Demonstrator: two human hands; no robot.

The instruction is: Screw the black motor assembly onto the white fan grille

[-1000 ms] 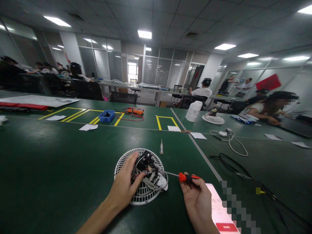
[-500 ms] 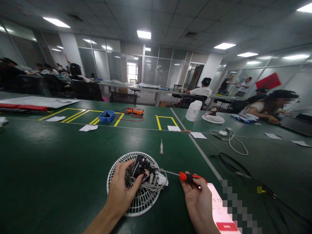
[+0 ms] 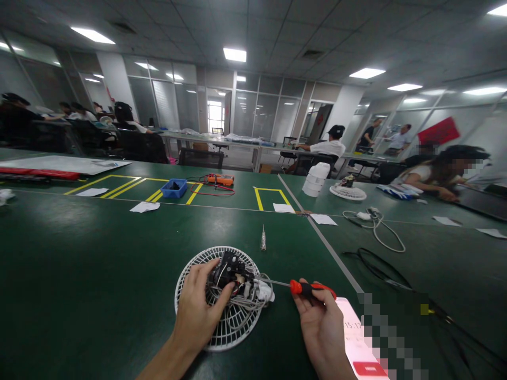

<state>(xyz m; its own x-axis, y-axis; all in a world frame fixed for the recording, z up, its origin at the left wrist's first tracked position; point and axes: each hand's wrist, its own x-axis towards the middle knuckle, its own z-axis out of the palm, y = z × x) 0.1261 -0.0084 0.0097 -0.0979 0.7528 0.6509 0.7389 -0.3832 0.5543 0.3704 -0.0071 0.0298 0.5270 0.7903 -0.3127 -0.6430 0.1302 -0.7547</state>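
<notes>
My left hand is closed around a black fan motor unit, thumb on the near side and fingers on the far side. The unit rests on a round white fan grille that lies on the green table. Grey cable and a white plastic part sit at the unit's right. My right hand grips a red and black screwdriver by its handle. The shaft points left and its end reaches the right side of the unit; the exact contact is hidden.
A small clear-handled screwdriver lies beyond the grille. A lit phone is beside my right wrist. Farther off are a blue bin, an orange multimeter, a white cylindrical part, another grille and cables. A co-worker sits at right.
The screwdriver's handle has shifted very slightly left, towards the motor unit. Both hands keep their grips, and the view has moved a little.
</notes>
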